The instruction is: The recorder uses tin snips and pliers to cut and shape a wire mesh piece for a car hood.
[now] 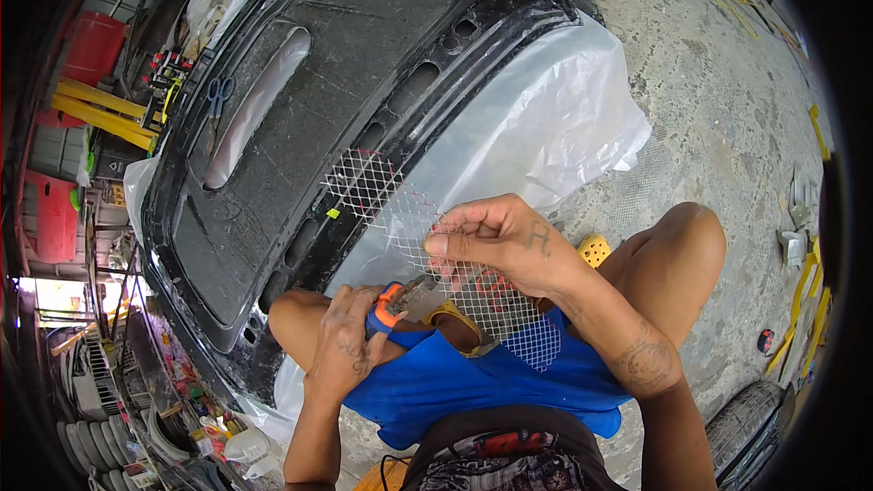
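Observation:
A strip of silver diamond wire mesh [503, 302] stretches diagonally across my lap, its far end over the edge of a large black panel that looks like a vehicle hood [364, 36]. My right hand [509, 241] pinches the strip near its middle between thumb and fingers. Closed around the blue and orange handles of a pair of pliers [389, 307] is my left hand [346, 336]. The metal jaws lie at the near-left edge of the mesh; whether they bite a wire is unclear. Red marks show on the mesh near my right fingers.
White plastic sheeting [536, 118] lies beneath the panel. Blue-handled scissors [218, 94] rest on the panel beside its long slot, and a small yellow-green piece [333, 213] sits on its near edge. Cluttered shelves and parts line the left. A tire [746, 423] lies at lower right.

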Tool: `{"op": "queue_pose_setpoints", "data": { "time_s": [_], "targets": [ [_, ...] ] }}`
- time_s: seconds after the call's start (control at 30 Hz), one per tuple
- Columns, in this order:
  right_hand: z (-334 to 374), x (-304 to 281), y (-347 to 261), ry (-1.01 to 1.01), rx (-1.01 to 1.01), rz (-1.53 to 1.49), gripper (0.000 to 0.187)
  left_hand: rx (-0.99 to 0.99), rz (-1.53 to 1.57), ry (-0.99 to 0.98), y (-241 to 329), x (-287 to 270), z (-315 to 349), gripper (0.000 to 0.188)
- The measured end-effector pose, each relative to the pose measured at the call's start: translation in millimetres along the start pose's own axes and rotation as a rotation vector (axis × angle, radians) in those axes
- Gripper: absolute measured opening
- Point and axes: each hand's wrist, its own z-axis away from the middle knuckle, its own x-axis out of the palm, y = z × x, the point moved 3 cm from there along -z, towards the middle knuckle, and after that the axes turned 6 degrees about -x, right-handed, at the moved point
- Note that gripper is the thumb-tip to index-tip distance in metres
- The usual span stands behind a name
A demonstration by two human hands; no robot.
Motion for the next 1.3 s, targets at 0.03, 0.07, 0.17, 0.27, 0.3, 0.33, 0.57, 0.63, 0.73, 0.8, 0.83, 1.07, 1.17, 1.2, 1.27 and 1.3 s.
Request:
{"op": "queue_pose_setpoints", "data": {
  "time_s": [0.03, 0.07, 0.17, 0.27, 0.3, 0.33, 0.57, 0.63, 0.73, 0.8, 0.83, 1.07, 1.17, 1.2, 1.27, 1.3],
  "targets": [
    [0, -2, 0, -0.004, -0.012, 0.014, 0.019, 0.003, 0.012, -0.002, 2, -1, 0, 0.049],
    [-1, -1, 1, -0.016, -0.023, 0.025, 0.019, -0.001, 0.01, 0.0, 3, -2, 1, 0.049],
    [1, 2, -6, 0.042, -0.005, -0.007, 0.019, -0.053, -0.01, -0.002, 1, -2, 4, 0.052],
    [0, -1, -2, 0.003, -0.031, 0.046, 0.019, -0.031, 0.007, 0.028, 1, -3, 2, 0.052],
    [0, -1, -3, 0.003, -0.031, 0.046, 0.019, -0.038, 0.002, 0.04, 2, -3, 2, 0.05],
    [0, 0, -4, 0.007, -0.019, 0.042, 0.017, -0.045, -0.003, 0.051, 2, -4, 1, 0.048],
    [1, 1, -5, 0.009, -0.04, 0.089, 0.019, -0.086, -0.019, 0.007, 5, -3, 1, 0.04],
    [0, 1, -6, 0.011, -0.041, 0.114, 0.019, -0.033, -0.038, 0.023, 8, -5, 0, 0.041],
    [1, 4, -10, 0.044, -0.03, 0.159, 0.017, -0.032, -0.05, 0.006, 7, -4, 2, 0.043],
    [2, 4, -9, 0.082, -0.02, 0.18, 0.015, -0.037, -0.046, 0.0, 6, -2, 1, 0.043],
    [1, 2, -6, 0.08, -0.049, 0.179, 0.015, -0.043, -0.042, -0.004, 6, -1, 1, 0.043],
    [1, 2, -8, 0.091, -0.088, 0.242, 0.016, -0.043, -0.075, -0.013, 9, 0, 1, 0.043],
    [2, 4, -11, 0.108, -0.052, 0.228, 0.021, -0.065, -0.085, -0.019, 9, 1, 1, 0.043],
    [2, 5, -10, 0.108, -0.052, 0.227, 0.021, -0.074, -0.08, -0.025, 8, 2, 1, 0.043],
    [2, 4, -9, 0.129, -0.053, 0.243, 0.016, -0.082, -0.076, -0.029, 7, 3, 2, 0.042],
    [2, 4, -8, 0.129, -0.054, 0.243, 0.016, -0.086, -0.083, -0.035, 6, 3, 2, 0.041]
  ]
}}
